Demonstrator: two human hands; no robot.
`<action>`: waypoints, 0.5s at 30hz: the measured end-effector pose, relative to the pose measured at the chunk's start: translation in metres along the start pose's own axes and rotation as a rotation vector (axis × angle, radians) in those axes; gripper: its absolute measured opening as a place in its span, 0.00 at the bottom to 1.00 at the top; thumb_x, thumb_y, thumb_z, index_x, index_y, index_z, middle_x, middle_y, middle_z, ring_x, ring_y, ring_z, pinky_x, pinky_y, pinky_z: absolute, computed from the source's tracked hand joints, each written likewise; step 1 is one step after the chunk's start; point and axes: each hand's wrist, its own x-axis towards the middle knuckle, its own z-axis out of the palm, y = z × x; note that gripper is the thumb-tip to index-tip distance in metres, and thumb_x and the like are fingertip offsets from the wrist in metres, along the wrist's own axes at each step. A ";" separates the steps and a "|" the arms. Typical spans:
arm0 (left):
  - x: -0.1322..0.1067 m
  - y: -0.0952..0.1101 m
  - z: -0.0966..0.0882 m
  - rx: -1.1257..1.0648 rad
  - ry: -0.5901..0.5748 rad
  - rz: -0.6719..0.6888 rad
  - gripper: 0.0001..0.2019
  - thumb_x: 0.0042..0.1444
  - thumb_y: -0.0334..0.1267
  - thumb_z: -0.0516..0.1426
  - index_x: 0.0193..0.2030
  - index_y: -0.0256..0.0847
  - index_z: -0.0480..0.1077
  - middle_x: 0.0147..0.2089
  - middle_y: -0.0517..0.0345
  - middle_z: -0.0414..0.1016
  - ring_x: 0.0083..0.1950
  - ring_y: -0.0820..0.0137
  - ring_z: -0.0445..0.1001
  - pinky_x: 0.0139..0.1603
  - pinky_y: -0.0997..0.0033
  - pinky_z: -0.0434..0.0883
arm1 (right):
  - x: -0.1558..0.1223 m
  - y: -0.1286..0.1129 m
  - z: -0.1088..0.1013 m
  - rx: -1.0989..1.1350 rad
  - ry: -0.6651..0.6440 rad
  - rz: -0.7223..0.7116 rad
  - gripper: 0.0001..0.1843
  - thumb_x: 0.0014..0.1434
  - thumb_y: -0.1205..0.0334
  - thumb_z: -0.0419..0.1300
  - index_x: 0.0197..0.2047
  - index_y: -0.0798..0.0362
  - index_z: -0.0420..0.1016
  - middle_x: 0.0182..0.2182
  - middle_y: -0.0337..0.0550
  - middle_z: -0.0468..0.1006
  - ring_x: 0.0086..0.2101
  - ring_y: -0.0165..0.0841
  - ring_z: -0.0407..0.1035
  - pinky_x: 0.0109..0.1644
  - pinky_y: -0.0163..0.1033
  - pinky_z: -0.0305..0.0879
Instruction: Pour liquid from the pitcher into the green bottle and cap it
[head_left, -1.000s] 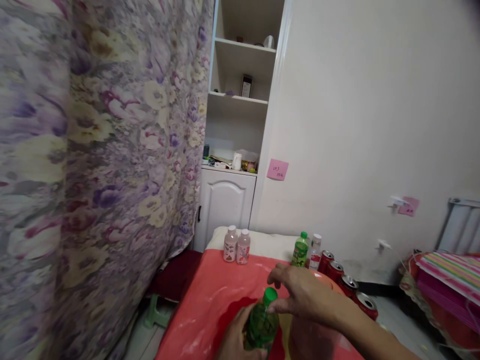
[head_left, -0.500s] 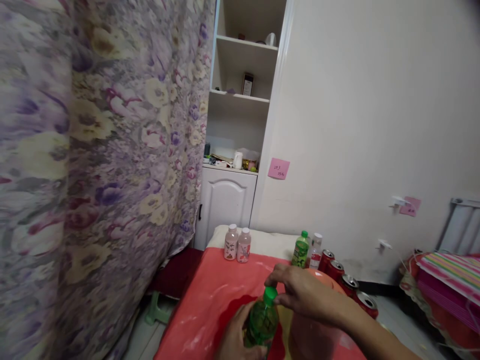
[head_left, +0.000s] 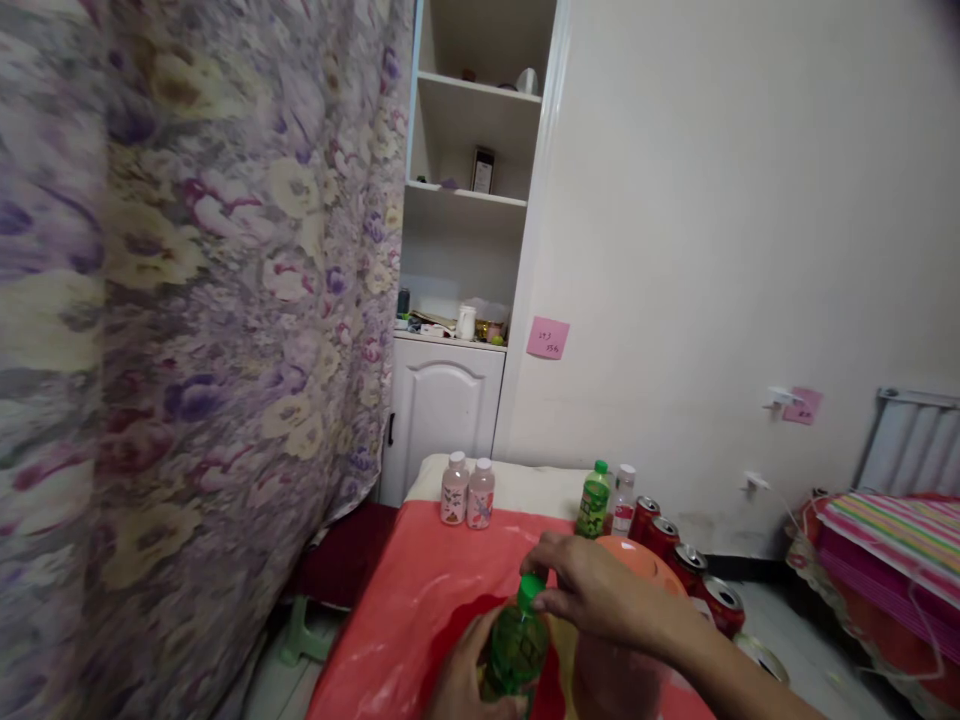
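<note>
A green plastic bottle (head_left: 517,645) stands upright near the table's front, with my left hand (head_left: 466,672) wrapped around its body. The fingers of my right hand (head_left: 576,580) are closed on its green cap (head_left: 532,590), which sits at the bottle's neck. Behind my right forearm an orange, round-rimmed container (head_left: 637,556) is partly hidden. Beyond my hands stand another green bottle (head_left: 594,500) and a clear bottle (head_left: 622,500) with a white cap. Two pinkish bottles (head_left: 454,492) with white caps stand side by side at the back left.
Several red cans (head_left: 721,605) line the table's right side, with a paler can (head_left: 761,658) closer to me. A red cover (head_left: 405,580) lies over the table. A floral curtain (head_left: 225,330) hangs at left, beside a white cabinet (head_left: 446,400). A green stool (head_left: 301,632) is below.
The whole view has shifted slightly, with the scene sliding left. My hands keep their hold on the bottle and its cap, with little change in their pose.
</note>
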 end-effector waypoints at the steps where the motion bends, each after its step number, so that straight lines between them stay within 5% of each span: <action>1: 0.001 0.000 -0.001 0.003 0.004 -0.011 0.38 0.37 0.34 0.64 0.60 0.36 0.66 0.57 0.41 0.75 0.59 0.49 0.73 0.62 0.52 0.68 | 0.001 -0.001 0.002 -0.020 0.007 0.003 0.11 0.55 0.62 0.64 0.43 0.50 0.79 0.42 0.45 0.80 0.40 0.37 0.73 0.44 0.39 0.65; 7: 0.003 -0.011 -0.004 -0.021 0.012 -0.006 0.39 0.38 0.44 0.68 0.59 0.38 0.67 0.57 0.42 0.75 0.55 0.51 0.75 0.63 0.52 0.68 | 0.000 -0.005 0.008 -0.067 0.042 0.022 0.10 0.58 0.61 0.60 0.44 0.50 0.76 0.44 0.46 0.79 0.42 0.40 0.74 0.45 0.42 0.66; 11: 0.004 -0.014 -0.005 -0.050 0.028 -0.007 0.45 0.36 0.58 0.69 0.60 0.38 0.65 0.60 0.39 0.74 0.62 0.48 0.72 0.64 0.53 0.68 | -0.020 -0.002 0.012 0.023 0.142 0.086 0.26 0.57 0.59 0.64 0.59 0.47 0.68 0.54 0.48 0.74 0.51 0.44 0.71 0.55 0.48 0.66; 13: 0.004 -0.011 -0.006 -0.041 0.031 -0.019 0.44 0.37 0.60 0.68 0.59 0.38 0.65 0.59 0.40 0.76 0.60 0.48 0.74 0.62 0.54 0.70 | -0.039 0.002 0.016 0.156 0.062 0.092 0.31 0.55 0.56 0.67 0.61 0.43 0.65 0.54 0.44 0.75 0.53 0.42 0.70 0.58 0.47 0.66; 15: 0.004 -0.008 -0.008 0.022 0.052 -0.039 0.43 0.36 0.59 0.68 0.58 0.37 0.67 0.58 0.40 0.77 0.59 0.48 0.75 0.61 0.54 0.71 | -0.063 0.006 0.021 0.270 -0.215 0.065 0.23 0.60 0.54 0.62 0.58 0.43 0.68 0.52 0.42 0.77 0.50 0.39 0.72 0.55 0.46 0.70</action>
